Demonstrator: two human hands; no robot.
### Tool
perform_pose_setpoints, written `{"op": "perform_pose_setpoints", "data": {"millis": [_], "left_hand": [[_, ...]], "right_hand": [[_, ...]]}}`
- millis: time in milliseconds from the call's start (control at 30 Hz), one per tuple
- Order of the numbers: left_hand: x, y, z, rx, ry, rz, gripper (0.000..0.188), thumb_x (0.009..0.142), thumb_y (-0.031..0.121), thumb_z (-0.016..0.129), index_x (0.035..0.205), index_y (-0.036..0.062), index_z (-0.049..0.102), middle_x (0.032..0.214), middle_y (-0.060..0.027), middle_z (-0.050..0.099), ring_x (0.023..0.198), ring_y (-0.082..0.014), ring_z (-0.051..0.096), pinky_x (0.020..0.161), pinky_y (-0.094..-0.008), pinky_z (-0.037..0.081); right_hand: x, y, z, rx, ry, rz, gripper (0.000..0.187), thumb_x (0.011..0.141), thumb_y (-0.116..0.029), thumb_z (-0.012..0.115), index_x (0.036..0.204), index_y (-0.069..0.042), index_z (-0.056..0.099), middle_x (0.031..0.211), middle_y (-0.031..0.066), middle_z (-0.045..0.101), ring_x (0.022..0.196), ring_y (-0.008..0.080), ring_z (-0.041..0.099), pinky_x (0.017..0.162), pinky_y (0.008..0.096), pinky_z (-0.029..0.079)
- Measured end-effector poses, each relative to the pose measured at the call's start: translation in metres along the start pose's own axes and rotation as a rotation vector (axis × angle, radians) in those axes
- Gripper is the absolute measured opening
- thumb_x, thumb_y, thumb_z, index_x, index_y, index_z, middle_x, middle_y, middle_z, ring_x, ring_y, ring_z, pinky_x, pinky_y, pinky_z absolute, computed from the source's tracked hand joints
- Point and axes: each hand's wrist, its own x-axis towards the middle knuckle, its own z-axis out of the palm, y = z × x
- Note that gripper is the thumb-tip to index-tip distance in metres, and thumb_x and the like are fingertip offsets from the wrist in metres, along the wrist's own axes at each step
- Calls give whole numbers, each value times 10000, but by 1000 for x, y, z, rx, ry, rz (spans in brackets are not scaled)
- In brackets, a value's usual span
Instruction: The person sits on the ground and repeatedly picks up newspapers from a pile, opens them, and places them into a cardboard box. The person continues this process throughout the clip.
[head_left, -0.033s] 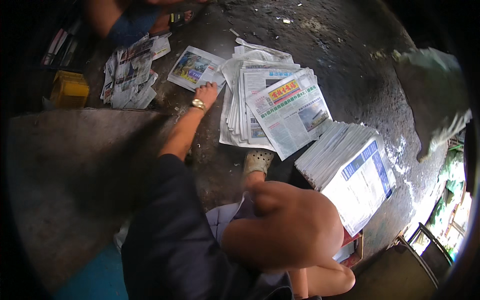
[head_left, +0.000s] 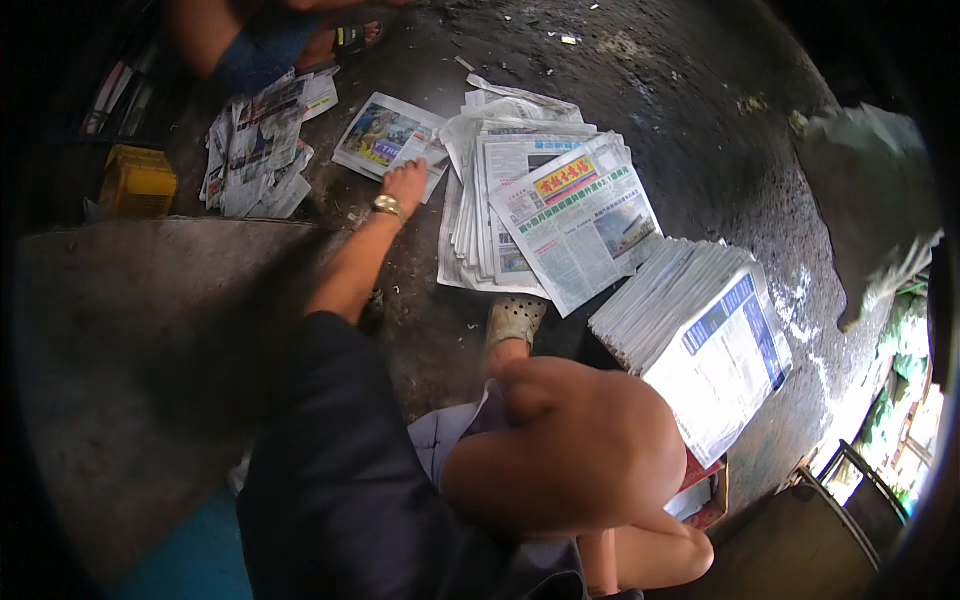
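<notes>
My left hand (head_left: 405, 185), with a gold watch on the wrist, reaches forward to a folded newspaper (head_left: 375, 135) with a colourful picture. Its bent fingers close over the near edge of that paper, which lies on the ground; the thumb is hidden. Just right of the hand is a loose pile of newspapers (head_left: 465, 215). One newspaper with a red and yellow heading (head_left: 580, 225) lies slanted across the pile's right side. My right hand does not show.
A thick stack of folded newspapers (head_left: 715, 370) stands beside my bent knee (head_left: 600, 450). My clog (head_left: 517, 322) is close to the loose pile. At the far left, more papers (head_left: 260, 150) lie before another person's leg (head_left: 260, 60), near a yellow plastic container (head_left: 138, 182).
My left hand has shifted slightly left along the edge of the picture newspaper. The piles of newspapers stay where they were; the whole view has moved a little.
</notes>
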Motion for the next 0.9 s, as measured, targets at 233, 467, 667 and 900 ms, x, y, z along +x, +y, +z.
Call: {"op": "perform_pose_setpoints", "data": {"millis": [233, 467, 667, 900], "left_hand": [[-18, -70, -226, -239, 831, 125, 178, 894, 187, 593, 1027, 71, 569, 861, -151, 676, 833, -345, 676, 670, -433, 516], [-28, -39, -468, -531, 996, 541, 220, 970, 234, 571, 1095, 56, 603, 981, -118, 686, 901, -234, 674, 744, -320, 504], [-91, -6, -580, -685, 855, 722, 215, 958, 219, 605, 1122, 83, 636, 1074, 13, 661, 977, -70, 590, 835, -231, 452], [-141, -10, -625, -1036, 541, 799, 241, 954, 208, 605, 1148, 69, 639, 1094, -7, 663, 1010, -87, 588, 882, -241, 460]], "right_hand": [[19, -78, -8, 75, 74, -353, 206, 948, -33, 544, 1138, 10, 612, 934, 73, 663, 842, 119, 605, 771, 241, 483], [18, -204, 13, 152, -56, -928, 295, 898, -15, 604, 1193, -22, 596, 1060, 96, 658, 914, 174, 643, 797, 291, 511], [-30, -280, 33, 328, -216, -1032, 366, 878, -119, 664, 1224, -34, 576, 1094, 110, 654, 955, 182, 622, 804, 318, 515], [-26, -282, 87, 675, -733, -806, 965, 805, -378, 745, 1514, -77, 164, 1498, 189, 317, 1365, 325, 330, 1111, 471, 283]]}}
